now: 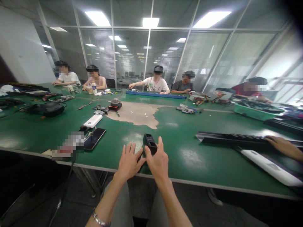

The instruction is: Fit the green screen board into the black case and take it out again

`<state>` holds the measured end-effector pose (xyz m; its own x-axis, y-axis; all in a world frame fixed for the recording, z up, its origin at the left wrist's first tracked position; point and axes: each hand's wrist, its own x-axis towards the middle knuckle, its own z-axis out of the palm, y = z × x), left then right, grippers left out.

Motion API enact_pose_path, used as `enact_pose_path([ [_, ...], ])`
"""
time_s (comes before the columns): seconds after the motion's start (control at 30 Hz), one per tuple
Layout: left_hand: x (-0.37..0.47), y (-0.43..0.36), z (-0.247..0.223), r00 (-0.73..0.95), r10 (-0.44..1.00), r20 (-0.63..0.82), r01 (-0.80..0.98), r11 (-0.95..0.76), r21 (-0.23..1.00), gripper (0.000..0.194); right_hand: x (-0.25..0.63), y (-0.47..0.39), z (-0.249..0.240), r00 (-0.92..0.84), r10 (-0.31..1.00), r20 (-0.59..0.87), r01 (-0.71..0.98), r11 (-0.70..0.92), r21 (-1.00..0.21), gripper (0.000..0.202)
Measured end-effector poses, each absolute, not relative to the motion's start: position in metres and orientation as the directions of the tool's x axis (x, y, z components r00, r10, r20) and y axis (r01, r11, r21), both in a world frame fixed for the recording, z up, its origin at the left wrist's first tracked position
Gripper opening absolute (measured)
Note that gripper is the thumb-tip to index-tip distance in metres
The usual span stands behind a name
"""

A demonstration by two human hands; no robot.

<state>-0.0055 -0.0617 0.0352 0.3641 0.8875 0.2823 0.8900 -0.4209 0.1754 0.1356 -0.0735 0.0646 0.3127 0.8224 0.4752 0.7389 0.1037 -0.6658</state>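
A small black box-shaped device (pixel 149 140) with openings in its top stands on the green table in front of me. My right hand (pixel 158 159) is at its near right side, with the thumb against the device and the index finger stretched forward beside it. My left hand (pixel 130 160) lies on the table just left of the device, fingers spread and nothing in them. The lower part of the device is hidden behind my right thumb and fingers.
Left of my hands lie a dark smartphone (pixel 95 138) and a white power bank (pixel 93 121). To the right are a long black rail (pixel 217 138), a white elongated device (pixel 267 165) and another person's hand (pixel 276 143). Several people sit across the green table (pixel 180 176).
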Motion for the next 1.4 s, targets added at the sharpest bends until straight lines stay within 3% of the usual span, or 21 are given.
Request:
enact_pose_path([
  [0.6,-0.007,-0.059,0.03,0.367,0.891,0.267,0.893,-0.418,0.169,0.062,0.133,-0.084,0.02,0.271,0.827,0.493,0.761,0.129,-0.635,0.076],
  [1.13,-0.006,-0.059,0.033,0.379,0.89,0.254,0.889,-0.427,0.167,0.063,0.131,-0.076,0.05,0.299,0.852,0.429,0.731,0.084,-0.677,0.08],
  [1.4,-0.004,-0.06,0.035,0.372,0.887,0.274,0.89,-0.424,0.165,0.066,0.166,-0.073,0.072,0.419,0.737,0.531,0.653,0.161,-0.74,0.079],
])
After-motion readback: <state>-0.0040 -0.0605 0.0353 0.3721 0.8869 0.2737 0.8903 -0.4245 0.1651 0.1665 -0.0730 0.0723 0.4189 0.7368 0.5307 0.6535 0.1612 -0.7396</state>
